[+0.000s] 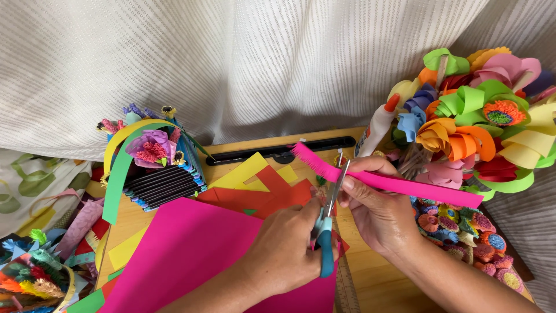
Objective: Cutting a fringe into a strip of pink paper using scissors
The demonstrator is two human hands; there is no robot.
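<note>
Bright, even daylight; sharp focus.

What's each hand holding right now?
Left hand: closed on teal-handled scissors, cutting fringe.
Right hand: fingers pinching the pink paper strip.

The left hand [286, 246] is curled into a closed grip, knuckles up, its forearm entering from the bottom edge. The right hand [376, 211] sits just beside it, thumb and fingers [370, 165] pinched together, forearm running to the lower right corner
</note>
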